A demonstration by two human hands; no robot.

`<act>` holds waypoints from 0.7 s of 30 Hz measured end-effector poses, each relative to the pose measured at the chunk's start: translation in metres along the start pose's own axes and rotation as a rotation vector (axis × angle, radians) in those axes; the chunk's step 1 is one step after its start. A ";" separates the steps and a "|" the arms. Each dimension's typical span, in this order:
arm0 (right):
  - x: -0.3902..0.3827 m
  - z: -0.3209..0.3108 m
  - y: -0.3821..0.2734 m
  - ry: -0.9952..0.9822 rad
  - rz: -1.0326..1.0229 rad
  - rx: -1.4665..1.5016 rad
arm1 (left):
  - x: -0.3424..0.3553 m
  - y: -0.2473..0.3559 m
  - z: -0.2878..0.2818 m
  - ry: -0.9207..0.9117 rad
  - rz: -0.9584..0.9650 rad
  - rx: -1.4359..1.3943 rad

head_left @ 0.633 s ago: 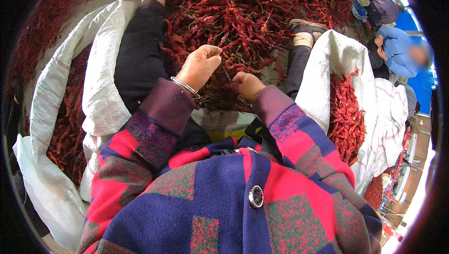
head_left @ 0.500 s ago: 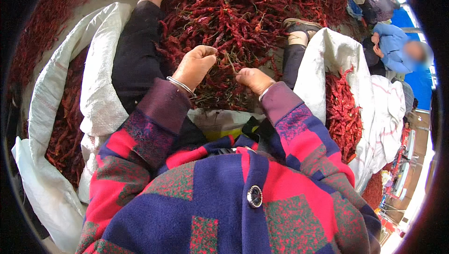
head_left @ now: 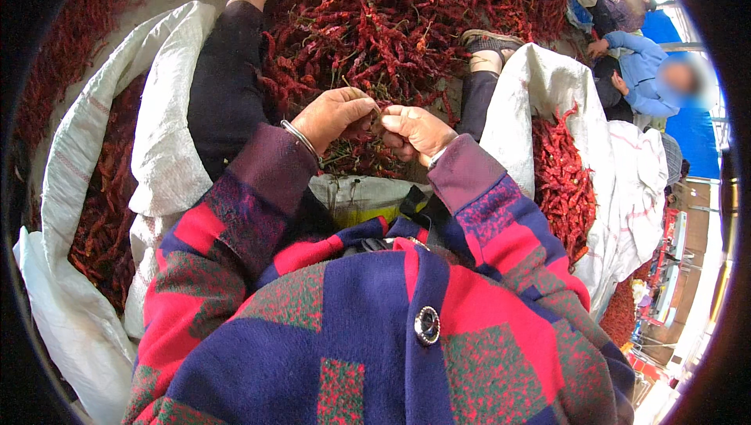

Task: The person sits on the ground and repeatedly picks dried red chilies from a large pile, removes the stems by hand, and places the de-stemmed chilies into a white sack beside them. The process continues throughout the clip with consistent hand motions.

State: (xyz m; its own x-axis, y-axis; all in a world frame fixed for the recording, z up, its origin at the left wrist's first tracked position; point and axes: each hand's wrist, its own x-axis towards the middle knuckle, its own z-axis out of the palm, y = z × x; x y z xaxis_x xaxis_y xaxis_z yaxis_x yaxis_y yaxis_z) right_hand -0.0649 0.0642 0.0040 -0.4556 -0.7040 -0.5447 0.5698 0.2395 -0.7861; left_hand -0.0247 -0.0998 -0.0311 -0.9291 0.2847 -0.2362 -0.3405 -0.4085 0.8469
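Note:
A wide heap of dried red chillies (head_left: 375, 34) lies between my outstretched legs. Over its near edge my left hand (head_left: 332, 118) and my right hand (head_left: 418, 132) have come close together, both with fingers curled and thumbs pressed in. Between the fingertips shows a bit of a thin, pale brownish chilli stem (head_left: 378, 109), pinched by my right hand. What the left fingers hold, if anything, is hidden. Under my wrists lies a strip of white and yellow sacking (head_left: 368, 197).
On my left stands an open white woven sack (head_left: 168, 136) with dark red chillies (head_left: 106, 222) inside. Another white sack (head_left: 540, 85) at my right holds brighter chillies (head_left: 562, 190). A person in blue (head_left: 641, 73) sits at the far right. More chillies (head_left: 74, 42) lie far left.
My hands have drawn together; the right moved left and the left slightly right, so the fingertips nearly meet at the stem. The person in blue has moved their hands apart.

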 end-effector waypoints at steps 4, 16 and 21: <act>0.003 0.007 0.002 0.087 -0.237 -0.341 | 0.001 -0.002 -0.002 0.041 0.109 0.111; -0.009 -0.001 -0.008 0.129 -0.305 -0.593 | -0.004 0.002 0.009 0.104 0.219 -0.037; -0.016 -0.001 -0.022 -0.016 -0.104 -0.429 | -0.003 0.003 0.008 0.174 0.235 0.101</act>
State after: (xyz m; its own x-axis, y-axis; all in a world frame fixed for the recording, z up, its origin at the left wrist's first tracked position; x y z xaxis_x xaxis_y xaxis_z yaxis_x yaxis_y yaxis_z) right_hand -0.0707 0.0703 0.0299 -0.4827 -0.7488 -0.4542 0.1842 0.4202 -0.8885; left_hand -0.0219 -0.0950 -0.0241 -0.9945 0.0364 -0.0985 -0.1049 -0.3550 0.9290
